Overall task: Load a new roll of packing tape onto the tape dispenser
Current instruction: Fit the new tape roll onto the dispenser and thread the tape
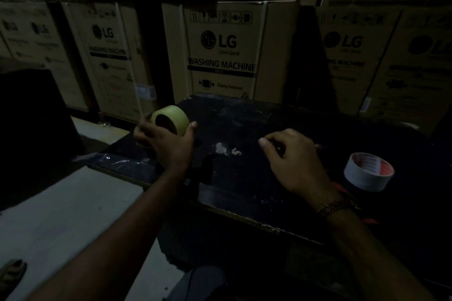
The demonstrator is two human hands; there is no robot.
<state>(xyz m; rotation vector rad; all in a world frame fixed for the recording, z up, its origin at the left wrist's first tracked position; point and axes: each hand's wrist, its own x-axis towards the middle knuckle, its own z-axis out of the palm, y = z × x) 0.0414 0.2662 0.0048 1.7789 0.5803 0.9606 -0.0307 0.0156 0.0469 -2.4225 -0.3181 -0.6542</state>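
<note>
The yellow-green tape roll point(170, 120) stands on edge over the far left of the dark table point(293, 129), its open core facing me, clamped across its width by my left hand point(166, 140), thumb on the right rim. My right hand point(291, 159) rests loosely curled on the table, holding nothing I can see. A white roll point(368, 171) lies further right. I cannot make out the dispenser in this gloom.
</note>
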